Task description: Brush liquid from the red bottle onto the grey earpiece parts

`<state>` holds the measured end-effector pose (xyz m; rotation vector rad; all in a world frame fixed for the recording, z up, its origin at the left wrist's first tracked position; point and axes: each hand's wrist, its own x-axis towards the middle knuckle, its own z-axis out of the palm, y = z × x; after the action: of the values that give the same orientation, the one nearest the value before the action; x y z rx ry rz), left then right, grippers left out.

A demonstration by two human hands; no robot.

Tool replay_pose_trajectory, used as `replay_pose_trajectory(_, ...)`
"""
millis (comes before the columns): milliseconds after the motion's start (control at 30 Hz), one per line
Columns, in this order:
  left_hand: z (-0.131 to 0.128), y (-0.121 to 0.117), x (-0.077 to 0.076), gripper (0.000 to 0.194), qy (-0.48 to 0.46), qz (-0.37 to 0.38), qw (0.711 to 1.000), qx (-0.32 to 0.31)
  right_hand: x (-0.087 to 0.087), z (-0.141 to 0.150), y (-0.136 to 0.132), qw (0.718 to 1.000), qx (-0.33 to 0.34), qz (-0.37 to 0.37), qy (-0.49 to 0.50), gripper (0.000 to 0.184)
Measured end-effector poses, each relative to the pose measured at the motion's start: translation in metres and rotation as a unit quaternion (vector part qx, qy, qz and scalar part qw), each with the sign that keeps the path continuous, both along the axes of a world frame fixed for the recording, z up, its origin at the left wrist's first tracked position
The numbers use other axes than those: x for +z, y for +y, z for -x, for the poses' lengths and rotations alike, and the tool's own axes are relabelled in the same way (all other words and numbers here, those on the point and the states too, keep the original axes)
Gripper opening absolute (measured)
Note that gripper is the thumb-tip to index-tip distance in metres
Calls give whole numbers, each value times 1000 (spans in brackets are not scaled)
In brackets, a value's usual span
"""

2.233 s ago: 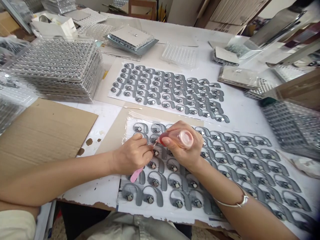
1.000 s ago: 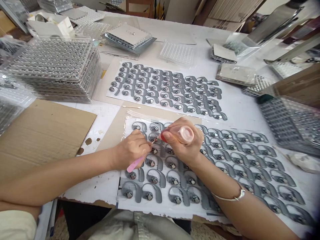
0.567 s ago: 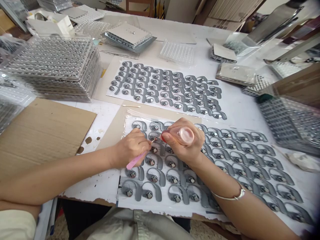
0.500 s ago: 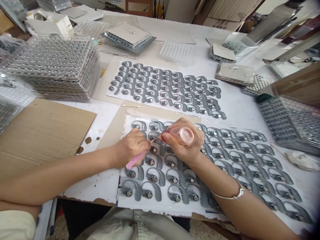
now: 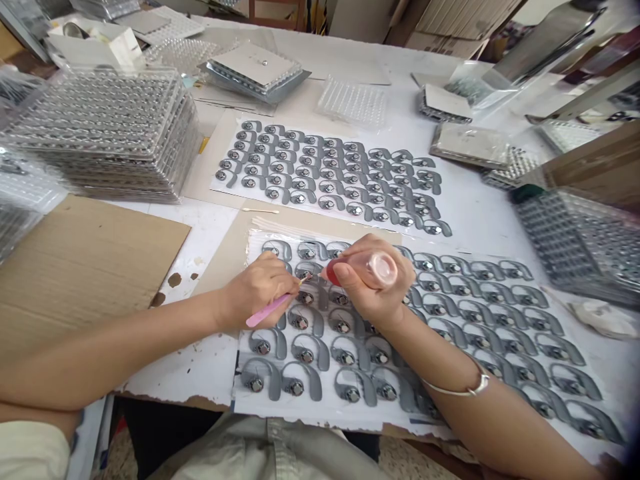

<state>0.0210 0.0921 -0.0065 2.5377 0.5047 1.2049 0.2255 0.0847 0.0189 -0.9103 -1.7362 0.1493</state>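
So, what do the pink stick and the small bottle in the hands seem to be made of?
The pink stick seems smooth, glossy plastic, with an even colour. The small squeeze bottle seems translucent soft plastic, since light passes through its pale body.

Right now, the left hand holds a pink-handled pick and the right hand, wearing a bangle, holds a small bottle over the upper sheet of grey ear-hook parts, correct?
No, the sheet is wrong: the head view shows the small bottle in the right hand over the nearest sheet of grey ear-hook parts. The left hand, pink-handled pick and bangle are as you said.
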Motion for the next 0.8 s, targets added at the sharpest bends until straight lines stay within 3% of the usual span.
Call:
replay_pose_trajectory(367,0,0,2,12,-1,-1,1000,-5,-2,0,0,1000,-2,15,-8,15)
replay_pose_trajectory(800,0,1,2,10,-10,14,1000,-8,0,1,-1,999,17,-22,-35,15)
